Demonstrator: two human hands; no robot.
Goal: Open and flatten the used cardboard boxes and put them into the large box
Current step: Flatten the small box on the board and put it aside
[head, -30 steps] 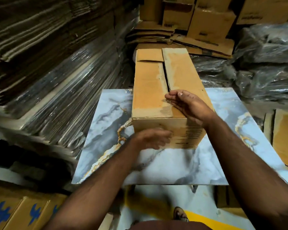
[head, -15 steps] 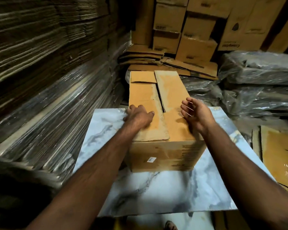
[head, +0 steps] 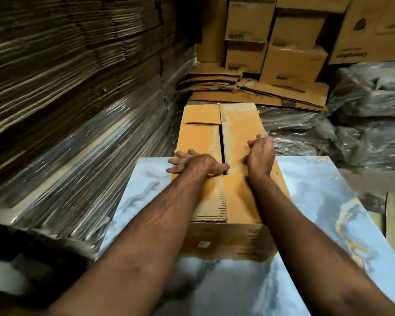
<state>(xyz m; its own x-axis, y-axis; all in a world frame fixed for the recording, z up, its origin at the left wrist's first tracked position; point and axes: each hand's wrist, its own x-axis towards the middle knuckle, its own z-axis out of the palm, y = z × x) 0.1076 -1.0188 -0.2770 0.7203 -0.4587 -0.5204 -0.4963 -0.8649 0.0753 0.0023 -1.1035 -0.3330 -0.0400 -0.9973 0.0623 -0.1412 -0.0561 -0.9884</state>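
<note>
We're at the opening step: the cardboard box (head: 224,179) sits lengthwise down the middle of the marble-print slab (head: 328,201), near end a bit in from the slab's near edge, far end hanging past the far edge. It's not flat yet; top flaps are down w/ a dark slit running btwn them. Our left hand (head: 197,163) lies flat on the left flap, fingers spread out over the box's left edge, thumb right at the slit. Our right hand (head: 260,156) rests on the right flap w/ fingers curled in; can't tell if they've got the flap's outer edge or are just bunched on top. Next move, we reckon: get fingertips into the slit or under a flap edge and lift both flaps outward, then do the underside and press the walls flat. Flaps look worn & soft, so a steady pull should do. The large box isn't something we can pick out here. Room is a tight storeroom: tall stacks of flattened cardboard (head: 66,76) on the left, some under shiny wrap, stacked cartons (head: 294,42) at the back, flattened sheets (head: 249,87) below those, plastic-wrapped bundles (head: 363,122) on the right.
</note>
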